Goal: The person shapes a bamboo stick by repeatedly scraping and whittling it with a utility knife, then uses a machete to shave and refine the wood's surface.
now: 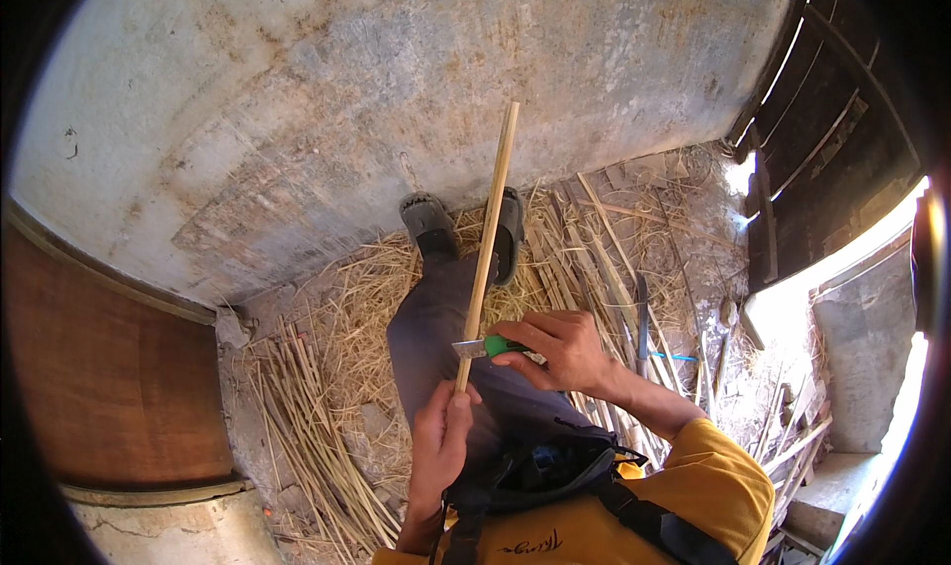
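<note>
A long, pale bamboo strip (492, 213) stretches from my lap up past my feet, slanting slightly to the right. Its lower end is gripped by my left hand (443, 434), with the fingers closed round it. My right hand (563, 352) is wrapped about the green handle of a small knife (503, 345). The knife's short metal blade lies across the strip, a little above my left hand. Part of the handle is hidden inside my right fist.
Shavings (347, 268) cover the floor around my sandals (428, 218). Bundles of thin strips (312, 431) lie at the left, more split lengths (604, 258) at the right beside a long dark blade (643, 317). A stained wall (396, 100) rises ahead; a brown wooden panel (114, 367) stands left.
</note>
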